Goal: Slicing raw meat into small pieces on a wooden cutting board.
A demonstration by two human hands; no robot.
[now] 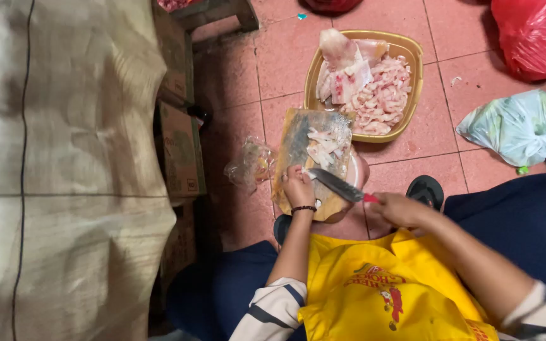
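Right hand [394, 208] grips the knife [338, 185], left hand [298, 187] pins meat [323, 146] on the board [298, 148] — tray [412, 47] beyond the board already heaped with cut pieces; a few strips left.

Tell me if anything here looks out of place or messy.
A crumpled clear plastic bag lies loose on the tiled floor left of the cutting board, and small scraps dot the tiles beside the tray of meat.

You get soft, even overhead light on your hands, no hard shadows. Left of hands, pale sack [64, 164] washed out, blurred. Dark gap beside it. Wide-angle bend at edges.
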